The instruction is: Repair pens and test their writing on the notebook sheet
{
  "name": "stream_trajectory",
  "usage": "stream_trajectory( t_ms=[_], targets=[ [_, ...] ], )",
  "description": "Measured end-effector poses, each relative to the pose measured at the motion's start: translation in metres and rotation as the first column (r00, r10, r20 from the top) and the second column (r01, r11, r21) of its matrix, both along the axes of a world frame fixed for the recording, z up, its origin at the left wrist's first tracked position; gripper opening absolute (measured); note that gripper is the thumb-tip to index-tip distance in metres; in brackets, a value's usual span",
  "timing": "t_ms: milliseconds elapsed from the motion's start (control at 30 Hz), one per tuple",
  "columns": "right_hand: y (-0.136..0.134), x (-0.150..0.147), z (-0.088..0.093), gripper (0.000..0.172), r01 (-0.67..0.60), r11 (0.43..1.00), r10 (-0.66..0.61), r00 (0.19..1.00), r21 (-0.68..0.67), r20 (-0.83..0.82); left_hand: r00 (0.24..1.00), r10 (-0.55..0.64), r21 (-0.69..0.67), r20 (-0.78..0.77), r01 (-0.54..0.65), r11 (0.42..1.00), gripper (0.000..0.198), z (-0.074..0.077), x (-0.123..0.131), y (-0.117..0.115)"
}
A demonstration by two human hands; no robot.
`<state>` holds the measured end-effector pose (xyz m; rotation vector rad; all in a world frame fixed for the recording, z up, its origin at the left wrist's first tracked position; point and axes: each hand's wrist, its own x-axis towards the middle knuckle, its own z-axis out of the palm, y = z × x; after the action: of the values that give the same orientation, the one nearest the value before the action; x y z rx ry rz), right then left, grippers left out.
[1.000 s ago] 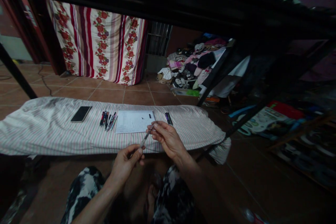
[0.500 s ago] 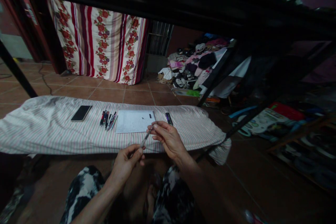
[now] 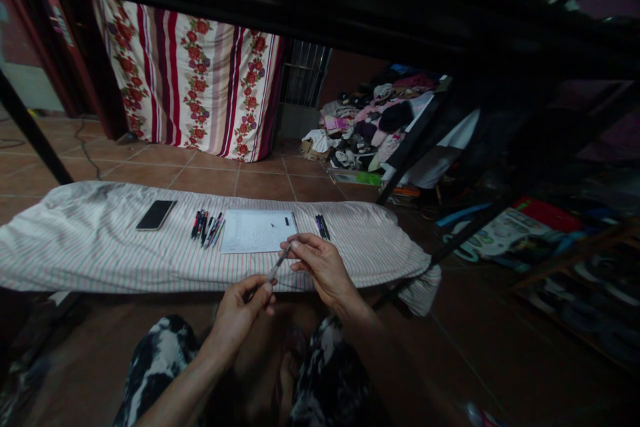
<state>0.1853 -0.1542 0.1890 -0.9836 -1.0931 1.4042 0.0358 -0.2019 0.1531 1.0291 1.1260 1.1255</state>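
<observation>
Clear plastic, as far as the dim light lets me judge, makes up the barrel of the pen [image 3: 278, 262] that both hands grip between them. The left hand [image 3: 240, 310] pinches its lower end between thumb and forefinger, the other fingers curled under; the right hand [image 3: 320, 265] pinches the upper end at the fingertips, wrist bent inward. The pen slants up from left hand to right, held in the air over the near edge of the striped cloth [image 3: 90, 247], above the person's patterned trousers [image 3: 155, 363].

Almost nothing has changed over the last second. Both grips are the same, the slant of the pen is the same, and the hands sit in the same spot relative to each other; only the camera has drifted a little. I read that as a steady two-handed hold, perhaps working the tip or cap, though the pen's ends are too small and dark to tell whether any part has come loose.

Just beyond the right hand's fingertips lies a spiral notebook [image 3: 257, 231], open to a white page with a small dark piece on it. Right of the notebook are two dark pens [image 3: 321, 227]; left of it, beyond the left hand, a loose row of pens [image 3: 206, 228], and farther left a dark phone [image 3: 156, 215]. Well beyond everything hangs a flowered curtain [image 3: 195, 73], with a heap of clothes [image 3: 370, 123] on the floor beside it.
</observation>
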Motion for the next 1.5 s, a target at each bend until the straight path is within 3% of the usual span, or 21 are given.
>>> stream_trajectory(
  t_ms=[833, 1500],
  targets=[
    [-0.018, -0.002, 0.008, 0.017, -0.033, 0.986, 0.017, 0.995, 0.166, 0.102, 0.998, -0.011, 0.073, 0.056, 0.007, 0.997, 0.033, -0.005, 0.001, -0.007],
    [-0.021, -0.003, 0.006, 0.016, -0.052, 0.982, 0.03, 0.992, 0.181, 0.124, 0.998, -0.017, 0.11, 0.062, 0.011, 0.994, 0.03, -0.006, 0.001, -0.009]
  ],
)
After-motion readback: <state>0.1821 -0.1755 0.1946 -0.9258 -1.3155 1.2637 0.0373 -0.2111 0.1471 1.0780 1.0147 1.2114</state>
